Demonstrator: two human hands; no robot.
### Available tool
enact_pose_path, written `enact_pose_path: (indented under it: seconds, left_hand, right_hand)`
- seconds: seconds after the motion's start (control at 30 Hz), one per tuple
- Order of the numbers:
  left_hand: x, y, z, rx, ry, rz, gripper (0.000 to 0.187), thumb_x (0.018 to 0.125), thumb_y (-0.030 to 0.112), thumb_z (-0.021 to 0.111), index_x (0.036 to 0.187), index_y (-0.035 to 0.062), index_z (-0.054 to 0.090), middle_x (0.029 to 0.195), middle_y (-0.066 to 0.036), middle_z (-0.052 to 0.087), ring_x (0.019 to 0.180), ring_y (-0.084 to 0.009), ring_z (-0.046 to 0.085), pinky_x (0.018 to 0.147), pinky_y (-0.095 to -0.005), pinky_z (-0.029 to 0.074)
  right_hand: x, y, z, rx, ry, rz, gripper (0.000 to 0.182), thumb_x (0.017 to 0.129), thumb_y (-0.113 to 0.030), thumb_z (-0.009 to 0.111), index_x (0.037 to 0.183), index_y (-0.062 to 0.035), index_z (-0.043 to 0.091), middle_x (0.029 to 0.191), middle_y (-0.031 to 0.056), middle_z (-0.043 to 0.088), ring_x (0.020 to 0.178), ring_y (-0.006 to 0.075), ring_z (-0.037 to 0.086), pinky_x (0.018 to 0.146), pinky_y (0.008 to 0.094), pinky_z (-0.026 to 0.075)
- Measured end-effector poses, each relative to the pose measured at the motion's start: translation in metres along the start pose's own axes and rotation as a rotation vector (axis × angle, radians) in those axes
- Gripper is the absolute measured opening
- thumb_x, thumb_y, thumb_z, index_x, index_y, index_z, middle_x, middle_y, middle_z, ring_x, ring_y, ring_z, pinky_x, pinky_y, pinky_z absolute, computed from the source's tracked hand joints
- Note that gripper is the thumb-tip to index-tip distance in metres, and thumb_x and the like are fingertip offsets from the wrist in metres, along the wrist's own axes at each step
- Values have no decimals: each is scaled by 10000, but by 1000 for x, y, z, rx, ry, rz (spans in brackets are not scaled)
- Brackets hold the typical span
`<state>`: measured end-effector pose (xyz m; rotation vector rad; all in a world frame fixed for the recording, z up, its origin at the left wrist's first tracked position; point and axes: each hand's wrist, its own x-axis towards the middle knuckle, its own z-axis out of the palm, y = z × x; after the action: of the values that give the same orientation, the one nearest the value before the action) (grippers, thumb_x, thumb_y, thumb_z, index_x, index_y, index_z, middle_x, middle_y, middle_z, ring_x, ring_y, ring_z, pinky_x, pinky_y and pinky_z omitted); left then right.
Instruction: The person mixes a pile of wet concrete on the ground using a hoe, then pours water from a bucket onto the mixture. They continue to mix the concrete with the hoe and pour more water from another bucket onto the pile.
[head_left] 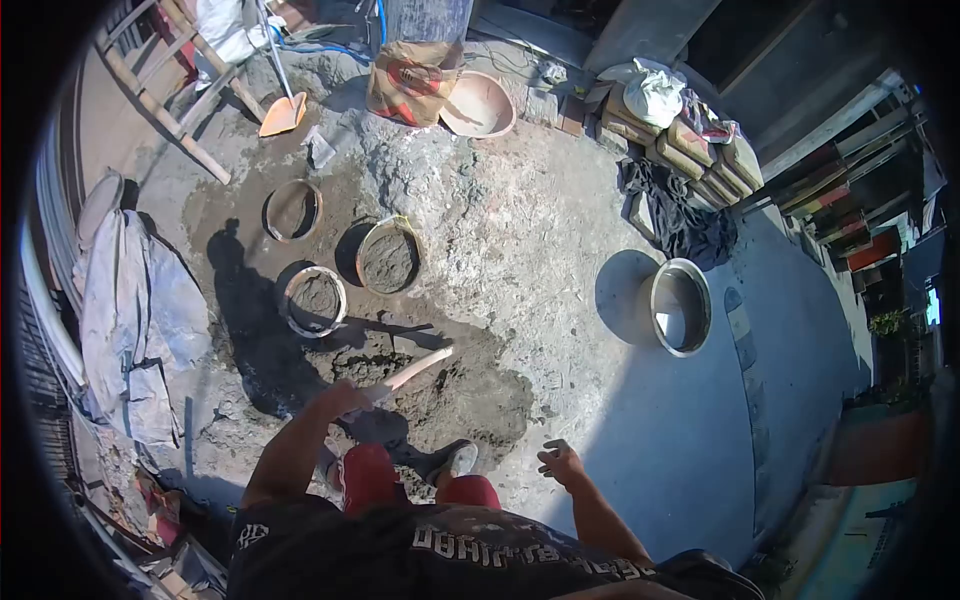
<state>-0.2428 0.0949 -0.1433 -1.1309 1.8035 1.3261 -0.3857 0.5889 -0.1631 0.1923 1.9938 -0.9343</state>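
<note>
My left hand (pixel 348 400) is closed around a tool with a pale wooden handle (pixel 420 368). The handle slants up and to the right over the wet grey mortar (pixel 480 400) on the ground, and I cannot make out the tool's head. Off to the right, my right hand (pixel 563 464) hangs above the concrete with nothing in it, its fingers loosely bent and apart. Beyond the tool stand a bucket of mortar (pixel 316 303) and another filled bucket (pixel 390 260). A third bucket (pixel 293 210) sits farther back, with grey material inside.
A large round tub (pixel 680 308) holding liquid stands on the right. Stacked cement bags (pixel 705 160) and a dark cloth (pixel 685 220) lie behind it. At the back are a basin (pixel 478 105), a paper sack (pixel 412 85), an orange shovel (pixel 284 115) and a wooden ladder (pixel 165 115).
</note>
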Motion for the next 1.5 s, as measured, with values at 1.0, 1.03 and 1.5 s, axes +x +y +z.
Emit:
enact_pose_path:
  seconds: [1.0,1.03,1.5]
  left_hand:
    - [129,291,-59,-173,571,144,464,771,310,744,1088,-10,631,1001,-170,684,928,-274,662,814,-371,508]
    - [132,322,-72,-211,594,168,461,785,300,732,1119,1,623,1019,-172,680,940,-274,662,825,-369,507]
    - [238,390,-15,-1253,452,-353,267,823,197,746,1009,25,661,889,-74,686,762,-191,596,710,-350,476]
  right_hand:
    - [193,-134,-466,652,577,245,245,919,-231,530,747,-65,475,675,55,495,543,182,527,454,310,428]
    - [215,-157,-477,630,551,230,246,919,-232,530,746,-66,476,675,56,497,544,182,528,455,310,428]
    - [636,-713,-588,-276,201,-323,157,895,-221,556,955,-88,500,721,35,507,526,145,549,397,262,387]
